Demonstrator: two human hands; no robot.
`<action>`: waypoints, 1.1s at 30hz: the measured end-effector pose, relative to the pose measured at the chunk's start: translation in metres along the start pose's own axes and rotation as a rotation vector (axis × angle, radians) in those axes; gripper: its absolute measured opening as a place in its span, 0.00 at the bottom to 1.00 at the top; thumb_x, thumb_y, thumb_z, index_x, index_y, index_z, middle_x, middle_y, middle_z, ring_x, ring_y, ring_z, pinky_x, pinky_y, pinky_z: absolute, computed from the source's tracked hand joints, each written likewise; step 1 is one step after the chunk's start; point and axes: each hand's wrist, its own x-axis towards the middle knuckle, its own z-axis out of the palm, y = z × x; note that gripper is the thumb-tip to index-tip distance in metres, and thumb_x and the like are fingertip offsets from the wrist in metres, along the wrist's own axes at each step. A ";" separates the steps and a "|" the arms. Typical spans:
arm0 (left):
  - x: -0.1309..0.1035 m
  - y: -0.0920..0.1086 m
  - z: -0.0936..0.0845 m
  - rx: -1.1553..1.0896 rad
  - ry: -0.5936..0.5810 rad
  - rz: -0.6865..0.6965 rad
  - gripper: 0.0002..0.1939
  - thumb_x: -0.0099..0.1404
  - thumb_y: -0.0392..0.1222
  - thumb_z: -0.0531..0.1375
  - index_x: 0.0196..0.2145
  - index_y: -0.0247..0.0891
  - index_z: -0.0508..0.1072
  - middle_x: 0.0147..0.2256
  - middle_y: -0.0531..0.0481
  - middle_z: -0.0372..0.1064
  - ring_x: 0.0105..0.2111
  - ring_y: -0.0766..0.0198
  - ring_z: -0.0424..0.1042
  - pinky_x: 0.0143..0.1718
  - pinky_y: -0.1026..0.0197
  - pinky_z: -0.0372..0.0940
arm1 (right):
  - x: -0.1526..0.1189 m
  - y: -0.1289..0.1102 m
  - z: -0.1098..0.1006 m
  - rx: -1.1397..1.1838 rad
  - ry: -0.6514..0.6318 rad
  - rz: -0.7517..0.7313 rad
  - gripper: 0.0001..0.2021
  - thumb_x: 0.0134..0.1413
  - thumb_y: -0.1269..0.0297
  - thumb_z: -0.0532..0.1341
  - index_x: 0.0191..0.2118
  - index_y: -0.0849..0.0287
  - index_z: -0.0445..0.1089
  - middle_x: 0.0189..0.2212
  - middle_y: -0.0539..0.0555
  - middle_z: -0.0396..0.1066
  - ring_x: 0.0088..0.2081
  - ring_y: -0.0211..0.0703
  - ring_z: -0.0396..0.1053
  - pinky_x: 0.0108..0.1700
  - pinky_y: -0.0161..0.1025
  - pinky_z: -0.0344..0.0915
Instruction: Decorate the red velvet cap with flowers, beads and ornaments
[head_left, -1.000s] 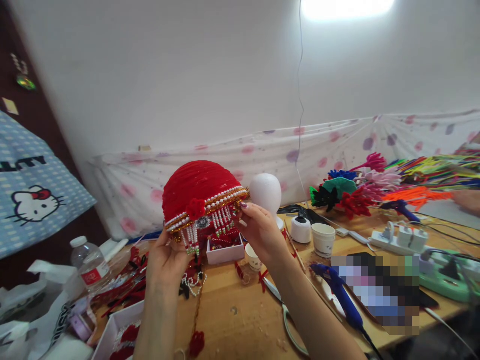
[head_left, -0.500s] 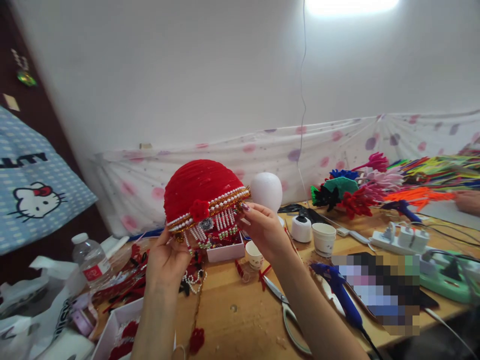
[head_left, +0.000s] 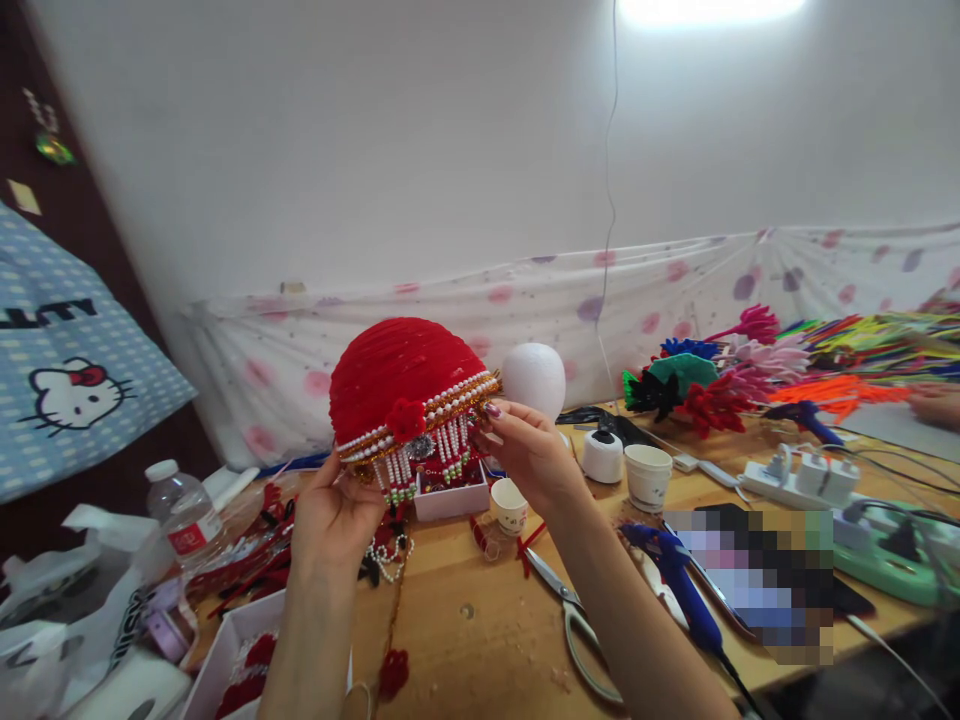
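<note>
A domed red hat (head_left: 405, 365) is held up above the table, its rim trimmed with white pearl strings and gold braid. On the rim sit a red flower (head_left: 406, 420) and a silver ornament, and short beaded fringes (head_left: 450, 447) hang below. My left hand (head_left: 337, 510) grips the rim at its lower left, fingers partly hidden under it. The right-hand end of the rim is pinched by my right hand (head_left: 525, 450), thumb and fingers closed. Behind the hat stands a white foam head (head_left: 534, 380).
Scissors (head_left: 574, 620), a blue glue gun (head_left: 679, 585), a phone (head_left: 757, 580), paper cups (head_left: 648, 477) and a power strip (head_left: 795, 480) lie on the right. A bottle (head_left: 184, 510) and a white box (head_left: 232, 650) stand left. Another person's hand (head_left: 934, 402) shows at far right.
The hat has turned slightly, so its red flower sits a little further right. Its beaded fringes now hang straighter. Both hands keep their hold.
</note>
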 end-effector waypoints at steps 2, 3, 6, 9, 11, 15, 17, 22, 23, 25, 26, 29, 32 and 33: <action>0.000 0.000 0.000 -0.001 0.008 0.001 0.22 0.73 0.32 0.43 0.52 0.35 0.74 0.34 0.44 0.81 0.28 0.61 0.80 0.28 0.62 0.74 | 0.002 0.000 -0.004 -0.023 -0.016 0.004 0.12 0.37 0.57 0.76 0.26 0.56 0.76 0.26 0.47 0.71 0.30 0.33 0.65 0.38 0.33 0.64; 0.000 0.001 -0.001 -0.001 0.008 0.001 0.22 0.73 0.31 0.43 0.52 0.36 0.74 0.34 0.44 0.81 0.29 0.61 0.80 0.29 0.62 0.75 | 0.003 0.001 -0.006 -0.037 -0.023 0.009 0.12 0.37 0.57 0.75 0.26 0.56 0.76 0.27 0.47 0.71 0.31 0.34 0.65 0.39 0.34 0.64; 0.000 0.001 -0.002 0.022 -0.006 0.004 0.22 0.71 0.30 0.44 0.51 0.37 0.75 0.35 0.44 0.81 0.32 0.59 0.81 0.34 0.56 0.76 | 0.005 0.003 -0.011 -0.079 -0.034 0.022 0.13 0.39 0.56 0.75 0.26 0.56 0.76 0.26 0.48 0.71 0.30 0.34 0.65 0.38 0.35 0.64; 0.002 0.002 -0.004 0.038 -0.034 -0.008 0.24 0.70 0.28 0.43 0.52 0.37 0.74 0.37 0.44 0.81 0.35 0.56 0.81 0.41 0.50 0.75 | 0.004 0.006 -0.013 -0.114 -0.029 0.023 0.16 0.38 0.52 0.75 0.25 0.58 0.75 0.25 0.48 0.69 0.29 0.34 0.63 0.36 0.34 0.63; 0.004 0.003 -0.006 0.019 -0.096 -0.035 0.24 0.70 0.29 0.43 0.53 0.36 0.74 0.39 0.42 0.81 0.38 0.55 0.80 0.44 0.48 0.74 | 0.002 0.007 -0.013 -0.133 -0.019 0.026 0.19 0.39 0.47 0.73 0.23 0.59 0.73 0.25 0.48 0.68 0.29 0.34 0.63 0.36 0.34 0.63; 0.008 0.005 -0.010 -0.008 -0.198 -0.082 0.24 0.70 0.31 0.43 0.54 0.36 0.73 0.41 0.41 0.80 0.41 0.53 0.79 0.48 0.46 0.72 | -0.002 0.007 -0.018 -0.193 0.016 0.052 0.26 0.41 0.39 0.68 0.22 0.61 0.71 0.23 0.50 0.67 0.26 0.34 0.63 0.31 0.33 0.62; 0.009 0.007 -0.012 -0.007 -0.204 -0.097 0.24 0.70 0.32 0.43 0.54 0.36 0.73 0.42 0.41 0.80 0.42 0.54 0.79 0.48 0.47 0.72 | -0.004 0.006 -0.024 -0.244 0.044 0.053 0.28 0.43 0.36 0.66 0.23 0.62 0.71 0.22 0.51 0.67 0.24 0.34 0.62 0.28 0.33 0.60; 0.010 0.009 -0.015 -0.017 -0.207 -0.115 0.24 0.70 0.33 0.42 0.53 0.37 0.73 0.43 0.41 0.79 0.44 0.54 0.78 0.50 0.46 0.71 | -0.009 0.002 -0.041 -0.431 0.148 -0.052 0.26 0.44 0.37 0.65 0.23 0.60 0.69 0.12 0.43 0.54 0.17 0.32 0.53 0.23 0.34 0.55; 0.010 0.010 -0.015 -0.018 -0.206 -0.117 0.24 0.70 0.33 0.42 0.53 0.37 0.73 0.44 0.40 0.79 0.45 0.54 0.78 0.50 0.45 0.70 | -0.011 0.002 -0.044 -0.478 0.186 -0.098 0.25 0.46 0.38 0.64 0.25 0.60 0.69 0.11 0.42 0.52 0.16 0.33 0.51 0.23 0.34 0.55; 0.011 0.010 -0.016 -0.018 -0.199 -0.120 0.24 0.70 0.33 0.43 0.53 0.36 0.73 0.44 0.40 0.79 0.46 0.53 0.78 0.51 0.44 0.70 | -0.012 0.001 -0.051 -0.571 0.280 -0.210 0.23 0.52 0.40 0.60 0.35 0.59 0.70 0.14 0.43 0.57 0.18 0.36 0.56 0.26 0.36 0.59; 0.011 0.011 -0.016 -0.015 -0.193 -0.119 0.24 0.70 0.33 0.43 0.53 0.36 0.73 0.44 0.39 0.79 0.46 0.52 0.77 0.51 0.44 0.69 | -0.012 0.002 -0.053 -0.605 0.330 -0.265 0.22 0.55 0.43 0.59 0.41 0.58 0.69 0.18 0.46 0.64 0.21 0.39 0.61 0.29 0.38 0.62; 0.013 0.012 -0.016 -0.004 -0.170 -0.111 0.24 0.69 0.32 0.43 0.53 0.35 0.73 0.43 0.39 0.79 0.46 0.53 0.77 0.50 0.43 0.70 | -0.008 0.003 -0.059 -0.802 0.399 -0.436 0.21 0.60 0.53 0.55 0.56 0.56 0.61 0.43 0.60 0.73 0.42 0.49 0.71 0.47 0.49 0.65; 0.013 0.014 -0.016 0.008 -0.153 -0.098 0.24 0.69 0.31 0.43 0.52 0.37 0.74 0.41 0.40 0.80 0.44 0.53 0.78 0.47 0.45 0.72 | -0.002 0.006 -0.060 -1.126 0.268 -0.561 0.30 0.58 0.61 0.57 0.64 0.59 0.52 0.64 0.67 0.54 0.66 0.56 0.49 0.65 0.58 0.48; 0.013 0.015 -0.016 0.012 -0.151 -0.094 0.24 0.68 0.31 0.43 0.51 0.37 0.74 0.41 0.40 0.80 0.44 0.53 0.78 0.46 0.45 0.73 | -0.001 0.008 -0.059 -1.174 0.182 -0.549 0.33 0.57 0.62 0.58 0.66 0.59 0.48 0.67 0.66 0.48 0.69 0.56 0.41 0.67 0.59 0.44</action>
